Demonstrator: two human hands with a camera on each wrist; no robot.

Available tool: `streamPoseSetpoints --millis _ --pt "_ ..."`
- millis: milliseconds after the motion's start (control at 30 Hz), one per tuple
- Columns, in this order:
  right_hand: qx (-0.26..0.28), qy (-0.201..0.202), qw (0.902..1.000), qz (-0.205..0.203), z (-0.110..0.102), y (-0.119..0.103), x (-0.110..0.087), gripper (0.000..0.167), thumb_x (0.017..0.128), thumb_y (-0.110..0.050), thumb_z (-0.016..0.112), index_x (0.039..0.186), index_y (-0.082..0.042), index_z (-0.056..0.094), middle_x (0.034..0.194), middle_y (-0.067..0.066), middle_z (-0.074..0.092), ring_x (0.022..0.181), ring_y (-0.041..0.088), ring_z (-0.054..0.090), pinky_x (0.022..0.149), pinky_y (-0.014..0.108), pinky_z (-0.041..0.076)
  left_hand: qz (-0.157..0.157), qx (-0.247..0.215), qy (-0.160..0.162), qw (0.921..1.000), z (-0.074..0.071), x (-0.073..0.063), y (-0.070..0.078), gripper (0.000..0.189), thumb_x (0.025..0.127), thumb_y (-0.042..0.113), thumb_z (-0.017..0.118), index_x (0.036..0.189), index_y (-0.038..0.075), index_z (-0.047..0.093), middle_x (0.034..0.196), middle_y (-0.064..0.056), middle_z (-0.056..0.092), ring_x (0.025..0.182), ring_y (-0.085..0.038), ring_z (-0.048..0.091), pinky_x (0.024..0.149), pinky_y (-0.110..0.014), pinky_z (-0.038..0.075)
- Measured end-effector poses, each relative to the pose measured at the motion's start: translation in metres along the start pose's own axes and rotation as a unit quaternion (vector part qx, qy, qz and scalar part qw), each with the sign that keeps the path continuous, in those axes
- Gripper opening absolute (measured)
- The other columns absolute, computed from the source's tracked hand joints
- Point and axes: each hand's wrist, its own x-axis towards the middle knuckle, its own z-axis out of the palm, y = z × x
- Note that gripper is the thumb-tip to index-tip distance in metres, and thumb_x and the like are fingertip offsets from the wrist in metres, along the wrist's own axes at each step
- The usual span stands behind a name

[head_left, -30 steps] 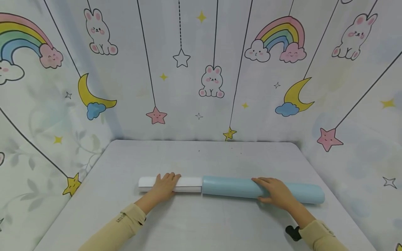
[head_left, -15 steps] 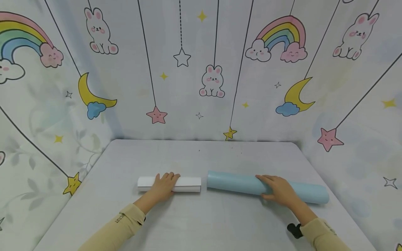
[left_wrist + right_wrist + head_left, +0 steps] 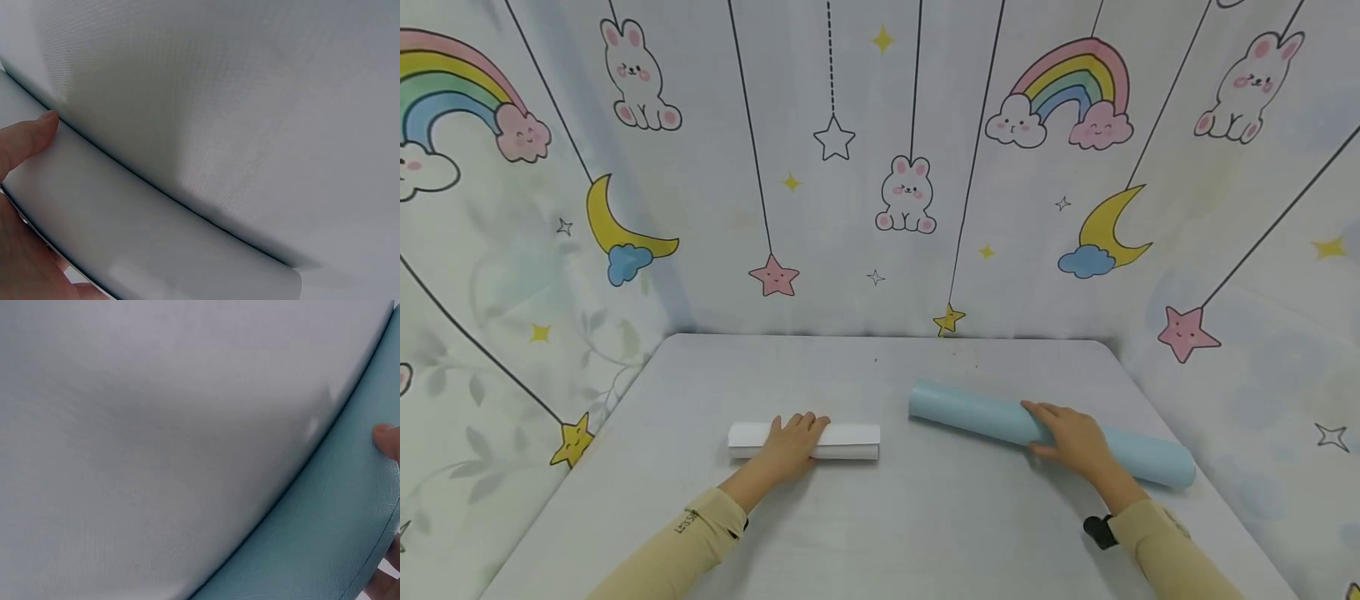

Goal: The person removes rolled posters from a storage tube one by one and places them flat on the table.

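Left of the table's middle lies a short white roll (image 3: 853, 438), its loose edge running lengthwise along the near side. My left hand (image 3: 792, 448) grips it from above around the centre. In the left wrist view the thumb (image 3: 39, 139) presses one side while fingers wrap the other. A longer light blue roll (image 3: 958, 410) with a smooth, leather-like surface slants at the right, its left end farther back. My right hand (image 3: 1072, 440) holds it right of its middle. Thumb (image 3: 387, 439) and fingers straddle it in the right wrist view. A gap separates the two rolls.
The white table (image 3: 880, 533) has rounded back corners, with a patterned cloth backdrop (image 3: 850, 208) rising behind and at both sides. A small black object (image 3: 1100, 532) shows at the right sleeve cuff.
My right hand has pulled the blue roll rightwards, away from the white roll's end, and swung its left end toward the back. My left hand and the white roll stay almost still.
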Motion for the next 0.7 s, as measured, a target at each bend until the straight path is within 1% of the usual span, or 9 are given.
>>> streamPoseSetpoints --millis 267,400,567,700 --pt "-0.007 -0.054 0.9967 0.060 -0.001 0.012 0.009 0.070 0.070 -0.032 0.078 0.128 -0.007 0.049 0.111 0.021 0.059 0.089 0.039 0.059 0.064 0.051 0.048 -0.001 -0.001 -0.001 1.0000 0.001 0.000 -0.001 0.054 0.078 0.017 0.073 0.124 0.006 0.046 0.110 -0.012 0.051 0.106 -0.031 0.049 0.087 -0.061 0.035" --pt "-0.017 -0.073 0.9937 0.084 0.000 0.018 0.013 0.070 0.072 -0.033 0.076 0.130 -0.007 0.047 0.113 0.023 0.058 0.090 0.041 0.058 0.064 0.052 0.048 -0.001 -0.002 -0.002 1.0000 0.003 0.001 -0.002 0.054 0.079 0.018 0.072 0.125 0.007 0.046 0.110 -0.012 0.051 0.106 -0.031 0.048 0.087 -0.061 0.034" --pt "-0.031 -0.094 0.9882 0.117 0.001 0.023 0.019 0.069 0.075 -0.032 0.074 0.132 -0.007 0.044 0.116 0.025 0.055 0.094 0.044 0.055 0.067 0.056 0.046 0.002 -0.005 0.001 1.0000 0.005 0.001 -0.003 0.054 0.078 0.018 0.073 0.124 0.007 0.046 0.110 -0.012 0.051 0.106 -0.032 0.049 0.086 -0.062 0.034" --pt "-0.036 -0.116 0.9815 0.147 0.002 0.028 0.024 0.068 0.079 -0.031 0.071 0.134 -0.005 0.040 0.120 0.027 0.051 0.099 0.047 0.051 0.072 0.060 0.043 0.001 -0.005 0.000 1.0000 0.005 0.001 -0.003 0.054 0.078 0.018 0.072 0.124 0.007 0.046 0.109 -0.012 0.051 0.106 -0.032 0.049 0.087 -0.062 0.034"
